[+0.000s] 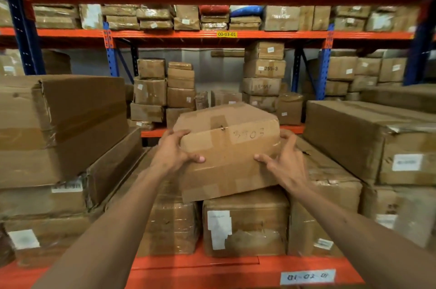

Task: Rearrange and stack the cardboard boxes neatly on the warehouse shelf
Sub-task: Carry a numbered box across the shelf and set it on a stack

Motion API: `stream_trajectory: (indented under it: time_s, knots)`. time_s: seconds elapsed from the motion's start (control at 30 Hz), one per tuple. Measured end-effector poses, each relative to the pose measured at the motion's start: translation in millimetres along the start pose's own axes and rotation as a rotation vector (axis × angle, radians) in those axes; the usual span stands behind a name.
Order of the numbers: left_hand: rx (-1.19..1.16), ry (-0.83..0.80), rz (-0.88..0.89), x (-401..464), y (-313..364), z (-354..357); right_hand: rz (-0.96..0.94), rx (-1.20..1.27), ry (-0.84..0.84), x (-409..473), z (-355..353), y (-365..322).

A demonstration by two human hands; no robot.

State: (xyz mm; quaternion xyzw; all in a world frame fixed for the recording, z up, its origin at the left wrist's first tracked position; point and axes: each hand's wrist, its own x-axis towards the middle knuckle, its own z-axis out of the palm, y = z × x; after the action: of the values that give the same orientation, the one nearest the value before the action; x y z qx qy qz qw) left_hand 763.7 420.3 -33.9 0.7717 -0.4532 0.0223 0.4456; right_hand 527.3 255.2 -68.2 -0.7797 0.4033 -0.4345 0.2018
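A taped cardboard box [227, 147] with a handwritten number on its front sits tilted atop lower boxes at the middle of the shelf. My left hand [174, 151] grips its left side, thumb on the front face. My right hand [285, 161] grips its right side, fingers spread over the front. Beneath it stand a labelled box [245, 222] and a plastic-wrapped box [172, 225] on the orange shelf [195, 265].
Large stacked boxes [61, 133] fill the left side, and more large boxes [377, 142] rise on the right. Behind, a second rack [226, 34] holds several small box stacks. The shelf's front beam carries a label [308, 277].
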Motion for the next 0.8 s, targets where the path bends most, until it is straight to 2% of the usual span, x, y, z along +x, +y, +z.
stream_trajectory:
  time_s: [0.1,0.2,0.27,0.4,0.43,0.57,0.8]
  knots:
    - [0.138,-0.059,0.075,5,20,5,0.043,0.041,-0.031,-9,-10,15]
    - [0.128,-0.062,0.084,7,16,3,-0.072,-0.232,0.017,-1,-28,3]
    - [0.122,-0.07,0.092,9,14,2,-0.09,-0.283,0.031,14,-40,-12]
    - [0.082,-0.098,0.01,12,10,3,0.023,-0.218,-0.287,44,-45,-26]
    - [0.06,-0.1,-0.004,13,7,4,0.066,-0.166,-0.322,43,-41,-26]
    - [-0.009,-0.102,-0.022,10,4,7,0.11,0.05,-0.165,23,-30,-22]
    - [-0.046,-0.112,-0.041,-7,7,0,0.05,0.106,-0.126,-3,-49,-23]
